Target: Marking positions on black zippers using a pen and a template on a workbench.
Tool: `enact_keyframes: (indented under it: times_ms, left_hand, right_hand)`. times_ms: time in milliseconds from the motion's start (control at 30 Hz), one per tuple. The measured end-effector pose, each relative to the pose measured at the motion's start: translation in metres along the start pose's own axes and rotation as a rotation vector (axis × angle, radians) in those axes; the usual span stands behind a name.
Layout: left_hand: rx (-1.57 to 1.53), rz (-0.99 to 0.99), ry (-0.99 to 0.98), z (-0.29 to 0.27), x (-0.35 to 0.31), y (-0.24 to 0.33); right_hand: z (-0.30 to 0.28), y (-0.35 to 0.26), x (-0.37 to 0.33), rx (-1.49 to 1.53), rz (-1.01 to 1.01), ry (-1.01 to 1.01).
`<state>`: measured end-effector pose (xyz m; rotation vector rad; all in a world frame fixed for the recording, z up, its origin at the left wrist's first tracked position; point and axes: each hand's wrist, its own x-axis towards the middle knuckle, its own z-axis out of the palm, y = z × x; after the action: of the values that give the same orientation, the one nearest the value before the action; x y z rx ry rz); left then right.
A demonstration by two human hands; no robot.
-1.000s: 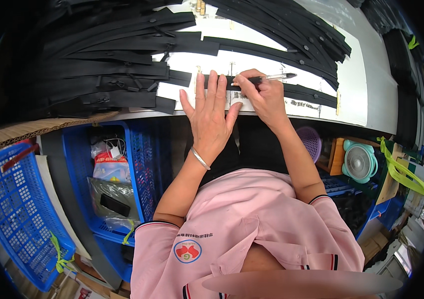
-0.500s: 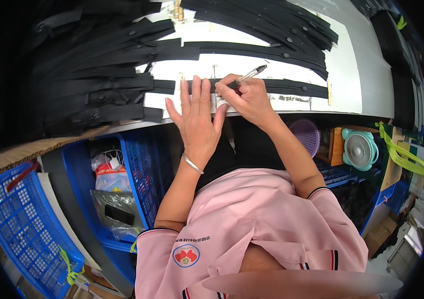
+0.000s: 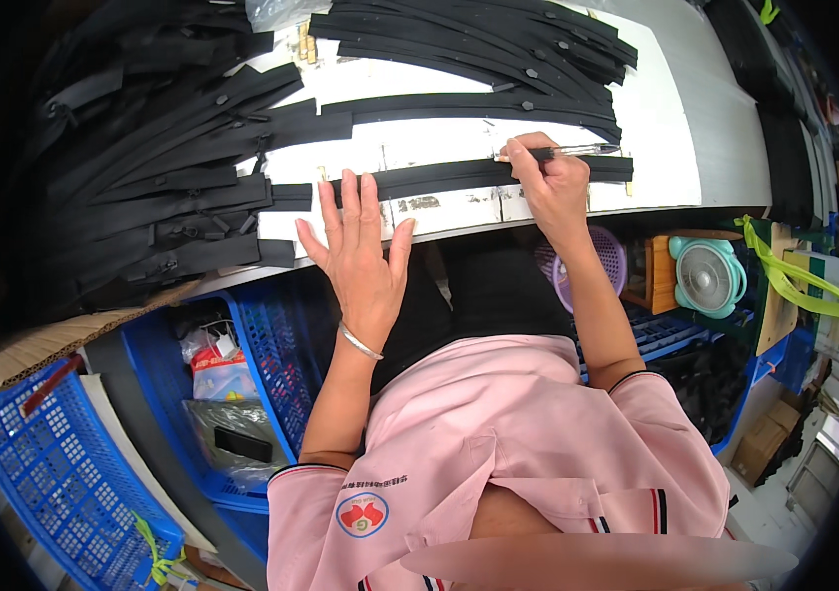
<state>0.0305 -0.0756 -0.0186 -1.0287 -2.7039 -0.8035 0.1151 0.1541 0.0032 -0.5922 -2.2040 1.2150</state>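
Note:
A long black zipper strip (image 3: 439, 178) lies across the white board (image 3: 661, 128) close to the table's front edge. My left hand (image 3: 364, 251) rests flat on the strip's left part, fingers spread. In my right hand (image 3: 555, 187) is a pen (image 3: 577, 151) with a clear barrel, pinched between thumb and fingers. Its tip is at the upper edge of the strip, right of the middle. Thin dark lines are drawn on the board above and below the strip.
More black strips (image 3: 478, 39) lie at the back, and a large heap of them (image 3: 143, 148) covers the left side. Below the table are blue baskets (image 3: 65, 473), a purple basket (image 3: 611, 266) and a small turquoise fan (image 3: 708, 276). Black stacks (image 3: 789, 163) stand at the right.
My right hand has moved right along the strip with the pen, which now leans flatter. My left hand stays pressed on the strip. The whole view has shifted slightly.

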Motion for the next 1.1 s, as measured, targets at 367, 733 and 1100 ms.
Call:
enact_keyframes:
  times_ms: [367,733,1100]
  left_hand:
    - [-0.250,0.185,-0.048,0.021,0.019,0.060]
    - [-0.153,0.189,-0.053,0.025,0.020,0.063]
    - [-0.119,0.217,-0.065,0.027,0.019,0.063]
  right_hand:
    - [0.007,0.001,0.001,0.037,-0.107,0.047]
    - [0.001,0.011,-0.002,0.129,-0.116,-0.005]
    - [-0.007,0.010,0.000,-0.037,-0.220,-0.121]
